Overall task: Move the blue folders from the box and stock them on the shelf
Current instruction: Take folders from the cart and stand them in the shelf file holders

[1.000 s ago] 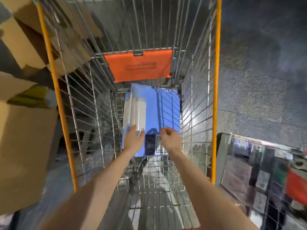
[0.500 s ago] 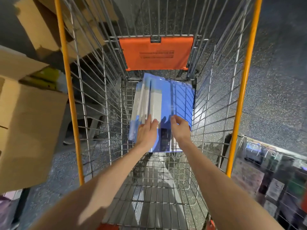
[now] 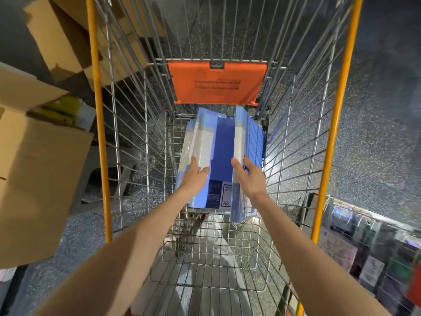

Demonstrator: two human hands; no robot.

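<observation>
While left grip [image 3: 196,176] lies flat on stack [image 3: 222,147] | right grip [image 3: 249,179] pinches folder [image 3: 238,137] on edge, lengthwise along cart [image 3: 98,133].

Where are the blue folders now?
Head view, centre: the blue folders lie at the far end of the cart, below the orange flap, left hand and right hand on them.

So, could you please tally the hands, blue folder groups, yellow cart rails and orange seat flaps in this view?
Hands: 2 (left hand, right hand)
Blue folder groups: 2, one at each hand (left folder group, right folder group)
Yellow cart rails: 2 (left rail, right rail)
Orange seat flap: 1
Total: 7
</observation>
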